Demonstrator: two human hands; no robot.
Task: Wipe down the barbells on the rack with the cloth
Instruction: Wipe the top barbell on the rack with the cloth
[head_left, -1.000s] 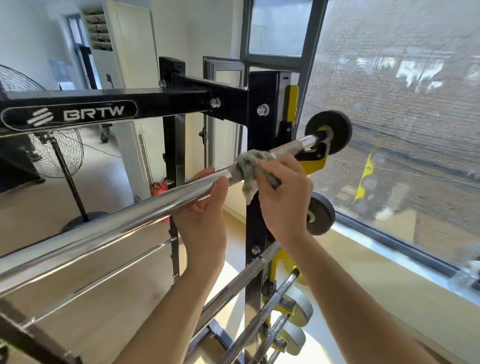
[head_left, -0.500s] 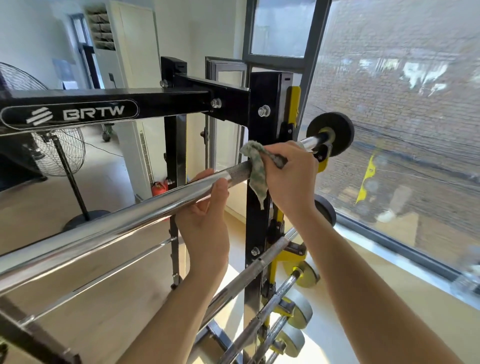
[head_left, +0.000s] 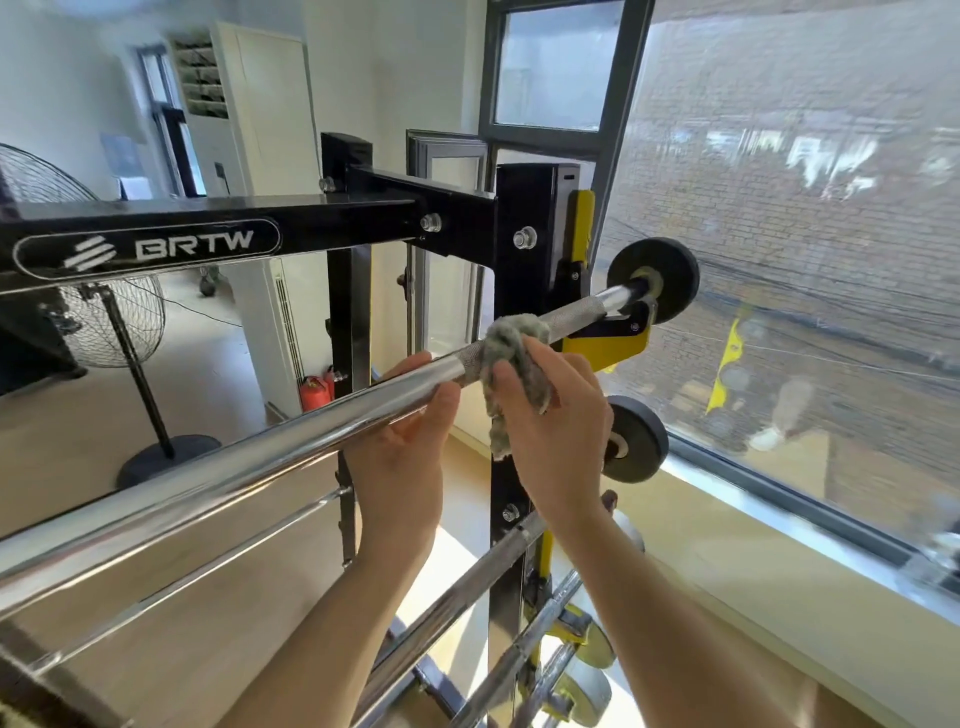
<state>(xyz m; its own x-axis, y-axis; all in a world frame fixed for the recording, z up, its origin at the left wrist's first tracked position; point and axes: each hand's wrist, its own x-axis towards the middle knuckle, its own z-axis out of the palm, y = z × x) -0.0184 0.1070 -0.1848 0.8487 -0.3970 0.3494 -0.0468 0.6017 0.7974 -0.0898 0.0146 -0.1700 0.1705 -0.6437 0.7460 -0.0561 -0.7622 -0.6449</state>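
**Holding cloth (head_left: 511, 358) on top barbell (head_left: 234, 467)**

My right grip (head_left: 550, 431) is clamped on the grey cloth, which drapes over the bar's knurled section near the black rack (head_left: 524, 208) upright. My left grip (head_left: 400, 457) is closed round the smooth shaft, just beside the cloth.

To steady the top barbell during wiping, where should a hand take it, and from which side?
Grip the top barbell on its smooth chrome shaft beside the cloth, from below, as the left hand does. The round bar lies level on the yellow hook, so an underhand wrap probably steadies it and leaves the knurl free for the right hand.
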